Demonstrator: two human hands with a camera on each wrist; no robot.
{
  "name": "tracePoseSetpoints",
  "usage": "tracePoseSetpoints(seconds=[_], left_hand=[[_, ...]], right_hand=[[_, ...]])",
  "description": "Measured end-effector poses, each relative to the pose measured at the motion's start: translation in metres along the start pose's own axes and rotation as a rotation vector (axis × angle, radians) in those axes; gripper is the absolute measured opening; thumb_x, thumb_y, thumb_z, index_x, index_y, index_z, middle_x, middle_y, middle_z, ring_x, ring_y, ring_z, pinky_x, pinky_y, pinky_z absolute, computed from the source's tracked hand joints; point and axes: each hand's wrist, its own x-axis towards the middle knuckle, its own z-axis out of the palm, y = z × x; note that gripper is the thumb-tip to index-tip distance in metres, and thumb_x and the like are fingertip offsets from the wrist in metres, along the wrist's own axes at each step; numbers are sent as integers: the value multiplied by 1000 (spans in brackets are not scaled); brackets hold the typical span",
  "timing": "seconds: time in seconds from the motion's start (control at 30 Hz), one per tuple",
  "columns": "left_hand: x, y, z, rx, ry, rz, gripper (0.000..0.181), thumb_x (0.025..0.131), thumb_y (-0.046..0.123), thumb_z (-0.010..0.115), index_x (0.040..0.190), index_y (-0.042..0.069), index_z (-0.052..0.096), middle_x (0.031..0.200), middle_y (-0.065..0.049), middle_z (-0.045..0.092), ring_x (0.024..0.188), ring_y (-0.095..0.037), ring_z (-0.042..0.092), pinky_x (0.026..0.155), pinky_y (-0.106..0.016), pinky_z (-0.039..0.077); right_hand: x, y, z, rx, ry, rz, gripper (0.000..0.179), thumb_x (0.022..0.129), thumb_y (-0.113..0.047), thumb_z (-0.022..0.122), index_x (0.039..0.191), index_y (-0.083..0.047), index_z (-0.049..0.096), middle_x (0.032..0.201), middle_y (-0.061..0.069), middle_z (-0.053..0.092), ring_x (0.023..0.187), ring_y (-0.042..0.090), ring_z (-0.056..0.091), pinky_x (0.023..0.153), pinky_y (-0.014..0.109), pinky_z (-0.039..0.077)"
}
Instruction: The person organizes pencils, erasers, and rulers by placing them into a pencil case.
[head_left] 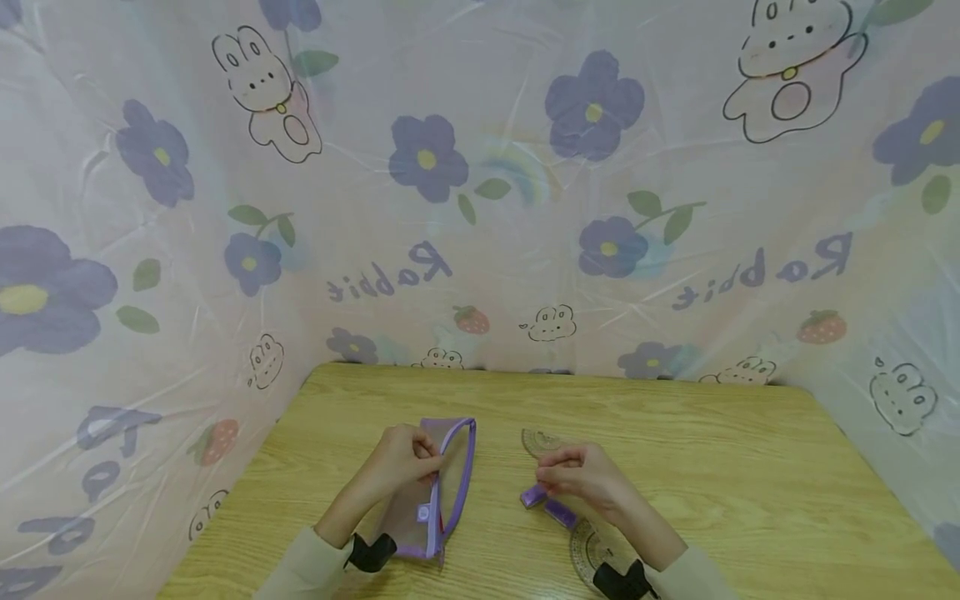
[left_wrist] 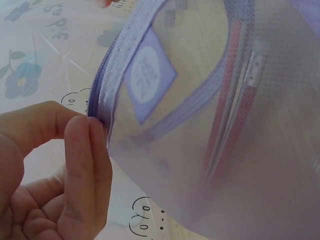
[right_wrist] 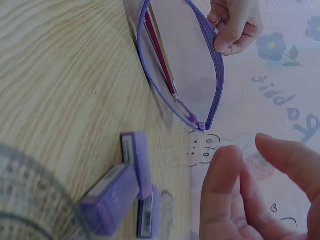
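My left hand (head_left: 397,460) pinches the zipper edge of a translucent pencil case (head_left: 405,527) with purple trim, thumb against fingers in the left wrist view. The case's mouth gapes toward the right. Inside it lie pencils (right_wrist: 161,55), a red one and a yellowish one, near a purple zipper pull (right_wrist: 201,126). My right hand (head_left: 588,477) hovers over small purple blocks (head_left: 561,513), its thumb and fingertips apart with nothing between them. In the right wrist view three blocks show, one block (right_wrist: 111,197) leaning against another block (right_wrist: 136,162); barcode labels are visible.
One clear protractor (head_left: 588,546) lies partly under my right wrist, and another protractor (head_left: 536,440) lies behind the right hand. The wood-grain table (head_left: 697,450) is enclosed by a printed rabbit-and-flower curtain (head_left: 510,225) at the back and both sides.
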Motion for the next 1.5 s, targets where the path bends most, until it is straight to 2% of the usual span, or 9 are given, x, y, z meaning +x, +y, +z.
tracePoseSetpoints(seconds=[0.13,0.33,0.5,0.73,1.0,1.13,1.33,1.5], left_hand=[[1,0,0,2,-2,0,8,89,-2,68,81,-3,68,67,-5,66,65,-42,69,58,-49,59],[1,-2,1,1,-1,-2,9,89,-1,69,80,-2,68,67,-4,66,64,-40,69,58,-49,59],[1,-2,2,7,-2,0,8,89,-1,70,81,-1,68,68,-4,66,63,-38,69,58,-49,59],[-2,-3,3,15,-4,3,10,88,-1,70,79,0,67,67,-3,66,61,-35,69,57,-49,59],[1,-2,4,14,-3,14,8,88,-1,70,80,-1,68,67,-4,67,62,-37,69,57,-48,59],[1,-3,3,7,-7,12,8,88,-1,69,81,-3,68,67,-4,67,63,-39,69,58,-48,59],[2,-3,3,-4,-14,13,9,89,-1,69,80,-3,68,67,-4,67,64,-40,69,58,-49,59],[2,-4,3,-9,-16,9,9,89,-1,69,80,-1,68,67,-4,66,63,-38,69,58,-49,59]], right_hand=[[-8,1,-5,-32,19,16,26,92,-1,68,107,18,62,96,16,72,83,21,71,74,30,60],[-21,5,-10,-60,33,45,25,91,-4,70,104,16,64,87,11,72,77,17,69,71,30,59],[-34,11,-14,-125,53,59,26,89,-8,73,101,13,66,80,7,70,69,16,66,67,32,60],[-49,20,-22,-137,26,96,24,87,-8,76,98,11,66,78,7,70,67,15,66,64,28,58],[-61,22,-26,-188,37,104,26,87,-12,78,98,10,68,76,7,70,64,16,64,61,29,57],[-68,25,-26,-243,70,107,27,86,-12,79,97,10,67,76,7,69,65,17,64,60,28,57],[-79,34,-30,-315,129,107,30,82,-8,81,96,13,65,75,6,66,67,19,66,61,32,59],[-86,37,-31,-343,176,157,35,81,-15,84,96,11,66,77,6,65,69,19,66,63,34,59]])
